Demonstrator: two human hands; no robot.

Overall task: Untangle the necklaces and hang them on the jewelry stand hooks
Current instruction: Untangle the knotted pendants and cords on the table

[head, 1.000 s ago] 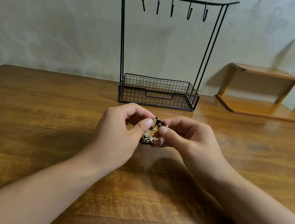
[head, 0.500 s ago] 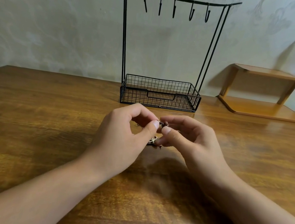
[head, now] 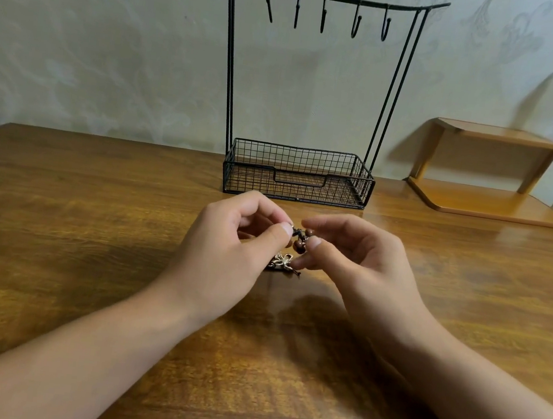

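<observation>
Fingertips of the left hand [head: 229, 248] and right hand [head: 355, 263] pinch opposite sides of a small tangle of necklaces, dark brown round beads knotted with fine pale metal chain [head: 293, 249], presumably to pull the strands apart. Its upper part is raised; its lower part seems to touch the glossy brown wooden desk [head: 60, 219] near the middle. Behind, toward the desk's far edge, the black wire jewelry stand with mesh basket [head: 298, 174] carries five bare curved hooks [head: 325, 13]; none is hung yet.

No readable text, labels, brands, numbers or signs anywhere in view.
</observation>
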